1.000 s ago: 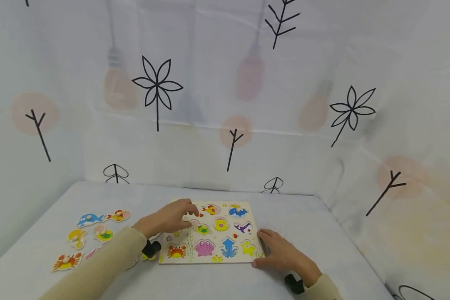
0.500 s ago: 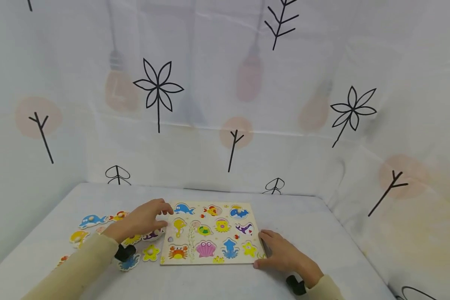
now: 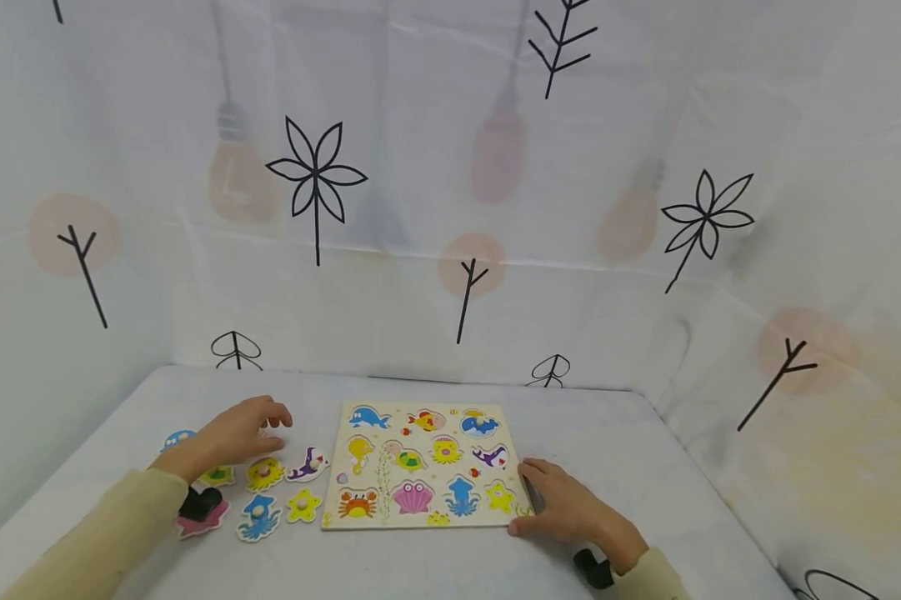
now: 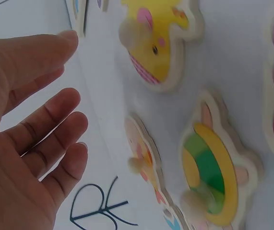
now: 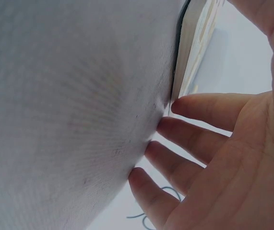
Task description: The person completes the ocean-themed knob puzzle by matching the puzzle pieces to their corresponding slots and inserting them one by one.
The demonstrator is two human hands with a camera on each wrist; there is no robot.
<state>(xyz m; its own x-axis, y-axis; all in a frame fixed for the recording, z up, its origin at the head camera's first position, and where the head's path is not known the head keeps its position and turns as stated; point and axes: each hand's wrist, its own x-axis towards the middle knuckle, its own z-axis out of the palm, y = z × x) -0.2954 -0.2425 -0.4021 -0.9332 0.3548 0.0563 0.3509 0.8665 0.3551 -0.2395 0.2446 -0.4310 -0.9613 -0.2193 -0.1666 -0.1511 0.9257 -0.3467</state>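
A wooden puzzle board [image 3: 442, 475] with printed sea animals lies flat on the table. My right hand [image 3: 570, 504] touches its right edge; in the right wrist view, the fingers [image 5: 194, 136] are extended, their tips against the white cloth and the index tip at the board's side. My left hand [image 3: 232, 433] hovers over the loose knobbed pieces with loosely bent fingers, holding nothing. In the left wrist view, a turtle piece [image 4: 225, 165], a fish piece [image 4: 148, 155] and a yellow seahorse piece [image 4: 160, 62] lie near it. The left forearm hides some pieces in the head view.
Left of the board lie a yellow octopus piece [image 3: 265, 473], a purple whale piece [image 3: 309, 465], a blue squid piece [image 3: 258, 518], a yellow star piece [image 3: 303, 505] and a pink shell piece [image 3: 202, 521]. A white printed cloth [image 3: 390, 317] hangs behind the table.
My left hand has moved left, from above the board to over the loose pieces. The right hand stays at the board's edge.
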